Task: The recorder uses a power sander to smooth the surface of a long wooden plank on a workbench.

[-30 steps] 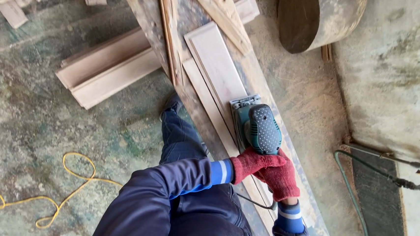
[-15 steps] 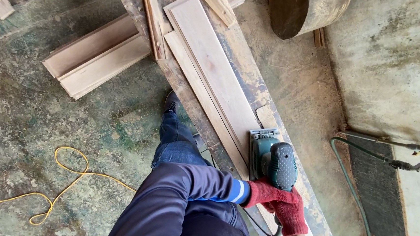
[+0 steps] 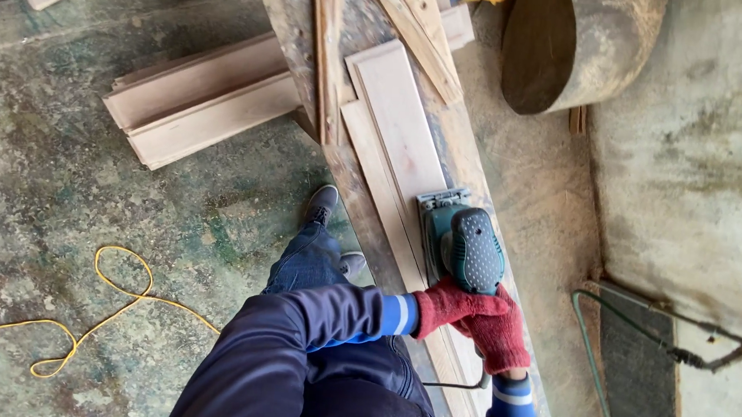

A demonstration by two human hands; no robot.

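**Two gloved hands bear down on a sander over a pale board**

The left hand [image 3: 451,306], in a red knit glove, wraps over the rear of the green electric sander [image 3: 460,241], and the right hand [image 3: 497,335], gloved the same, presses in just beside it, the two clamped together on the tool's back end. Stacking both hands there puts weight over the pad and keeps it flat; exactly where each set of fingers lies is hard to tell, since the gloves merge. The sander sits on a long pale board [image 3: 398,132], which lies lengthwise on a rough plank bench [image 3: 293,11], so the tool can run along the grain. A thin dark cord [image 3: 454,384] trails back under the hands, clear of the pad. More boards [image 3: 204,101] lie stacked on the concrete floor [image 3: 60,178] beside the bench, within reach. A yellow cable [image 3: 112,304] loops loosely across the floor, and a large rusty drum [image 3: 574,44] stands beyond the bench.
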